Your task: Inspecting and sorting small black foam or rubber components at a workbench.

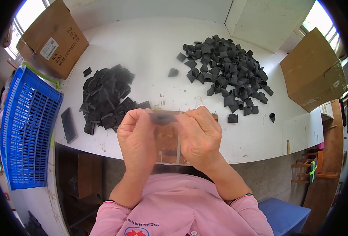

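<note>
One bare left hand and one bare right hand are clamped on opposite ends of a small, dark, soft-looking curved piece, held above a brown rectangular board. Even, light pressure from both sides should keep the piece from twisting or slipping.

Hands pinching a black piece — left heap, right heap, white table

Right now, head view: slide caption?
Left hand and right hand pinch a black piece; left pile and right pile beyond.
</note>
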Available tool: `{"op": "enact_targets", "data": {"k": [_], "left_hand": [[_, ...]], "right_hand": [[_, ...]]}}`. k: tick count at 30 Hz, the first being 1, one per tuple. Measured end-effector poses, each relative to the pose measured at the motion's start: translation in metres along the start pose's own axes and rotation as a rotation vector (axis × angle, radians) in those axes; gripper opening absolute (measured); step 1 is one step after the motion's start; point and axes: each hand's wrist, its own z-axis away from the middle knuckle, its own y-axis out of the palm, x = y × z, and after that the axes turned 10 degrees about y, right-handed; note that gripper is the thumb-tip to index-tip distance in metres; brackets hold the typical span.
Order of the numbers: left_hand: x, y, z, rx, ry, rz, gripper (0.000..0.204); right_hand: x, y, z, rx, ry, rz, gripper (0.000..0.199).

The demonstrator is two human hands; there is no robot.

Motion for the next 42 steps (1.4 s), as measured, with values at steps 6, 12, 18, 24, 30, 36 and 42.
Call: {"op": "enact_targets", "data": {"k": [6, 12, 18, 24, 30, 36, 42], "left_hand": [[0.004, -0.011, 0.001, 0.145, 0.148, -0.201, 0.01], [-0.003, -0.009, -0.022, 0.491, 0.303, -0.599, 0.013], [-0.003, -0.011, -0.02, 0.522, 0.46, -0.767, 0.007], [0.0, -0.018, -0.016, 0.519, 0.354, -0.691, 0.008], [0.006, -0.009, -0.024, 0.533, 0.618, -0.816, 0.013], [0.001, -0.01, -0.025, 0.528, 0.598, -0.812, 0.012], [0.02, -0.039, -0.01, 0.467, 0.664, -0.882, 0.019]], "right_hand": [[-0.01, 0.005, 0.01, 0.049, 0.017, -0.062, 0.018], [-0.008, 0.0, 0.004, 0.124, 0.161, -0.166, 0.015], [-0.008, -0.003, -0.008, 0.174, 0.134, -0.18, 0.012], [-0.014, 0.001, 0.002, 0.179, 0.04, -0.1, 0.012], [-0.019, 0.004, 0.001, 0.181, 0.006, -0.063, 0.014], [-0.009, -0.001, -0.001, 0.21, -0.005, 0.055, 0.012], [-0.01, -0.018, -0.019, 0.355, 0.334, -0.303, 0.015]]}}
